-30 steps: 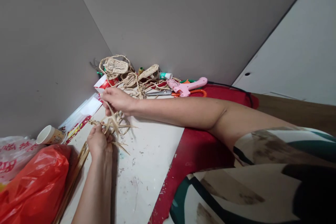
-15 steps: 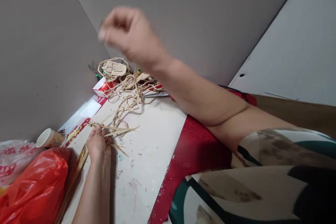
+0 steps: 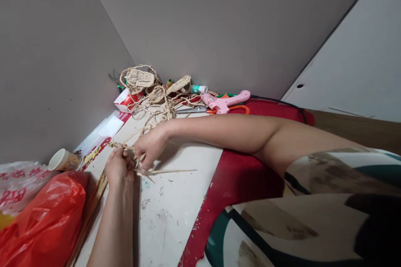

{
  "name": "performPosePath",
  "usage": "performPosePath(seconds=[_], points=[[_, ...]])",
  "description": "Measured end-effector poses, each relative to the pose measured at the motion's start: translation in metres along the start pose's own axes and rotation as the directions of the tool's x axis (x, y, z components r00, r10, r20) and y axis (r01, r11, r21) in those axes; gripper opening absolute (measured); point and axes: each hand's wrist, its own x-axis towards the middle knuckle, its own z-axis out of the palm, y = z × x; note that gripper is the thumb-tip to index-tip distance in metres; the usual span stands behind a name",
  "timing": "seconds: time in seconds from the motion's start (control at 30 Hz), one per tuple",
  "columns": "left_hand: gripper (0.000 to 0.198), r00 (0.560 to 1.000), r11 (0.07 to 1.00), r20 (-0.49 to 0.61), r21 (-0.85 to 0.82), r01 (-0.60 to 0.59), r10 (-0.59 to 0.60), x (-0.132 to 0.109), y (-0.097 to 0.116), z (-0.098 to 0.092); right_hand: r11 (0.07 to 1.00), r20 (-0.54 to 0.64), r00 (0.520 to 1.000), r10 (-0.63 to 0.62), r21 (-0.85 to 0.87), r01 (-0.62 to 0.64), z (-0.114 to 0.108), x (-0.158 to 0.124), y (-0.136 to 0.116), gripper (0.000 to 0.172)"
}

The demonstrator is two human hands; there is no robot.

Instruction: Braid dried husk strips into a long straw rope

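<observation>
My left hand (image 3: pixel 118 164) is closed round a braid of pale straw strands (image 3: pixel 169 171) low over the table. Loose strand ends stick out to the right of its fingers. Close beside it, my right hand (image 3: pixel 152 147) reaches in from the right, bent downward with fingers closed on the same strands. Its fingertips partly hide what they pinch. A long bundle of straw (image 3: pixel 90 208) runs from under my left hand toward the near edge. Behind the hands lies a heap of braided straw cord (image 3: pixel 156 96) with woven sole-shaped pieces (image 3: pixel 139 80).
Orange-handled scissors (image 3: pixel 196 109) and a pink glue gun (image 3: pixel 225 102) lie at the back. To the left are a tipped paper cup (image 3: pixel 62 160), a red plastic bag (image 3: pixel 53 217) and a red-and-white box (image 3: pixel 128 100). Grey walls (image 3: pixel 219 25) close off the back.
My right hand has come down from high above the table to the strands beside my left hand. The glue gun and scissors handles are now uncovered. My left hand keeps its grip.
</observation>
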Motion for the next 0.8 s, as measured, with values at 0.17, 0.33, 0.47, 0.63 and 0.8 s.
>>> performPosePath(seconds=[0.17, 0.33, 0.47, 0.63, 0.8], points=[[0.020, 0.999, 1.000, 0.047, 0.001, 0.019, -0.019, -0.004, 0.004, 0.000, 0.989, -0.320, 0.946, 0.056, 0.151, -0.008, -0.017, -0.001, 0.005, 0.019], [0.015, 0.995, 0.999, 0.089, -0.004, 0.048, -0.047, -0.004, 0.006, 0.000, 0.919, -0.509, 0.854, 0.110, 0.378, 0.108, -0.010, 0.012, 0.022, 0.012], [0.017, 0.994, 0.998, 0.096, -0.014, 0.057, -0.055, -0.002, 0.004, -0.001, 0.872, -0.537, 0.829, 0.158, 0.469, 0.138, -0.002, 0.020, 0.028, 0.010], [0.021, 0.995, 0.998, 0.083, -0.022, 0.054, -0.052, -0.001, 0.002, -0.001, 0.888, -0.601, 0.790, 0.121, 0.421, 0.184, 0.000, 0.027, 0.026, 0.010], [0.018, 0.995, 0.999, 0.085, -0.027, 0.045, -0.043, -0.003, 0.002, 0.000, 0.885, -0.670, 0.724, 0.166, 0.425, 0.191, -0.001, 0.028, 0.022, 0.007]])
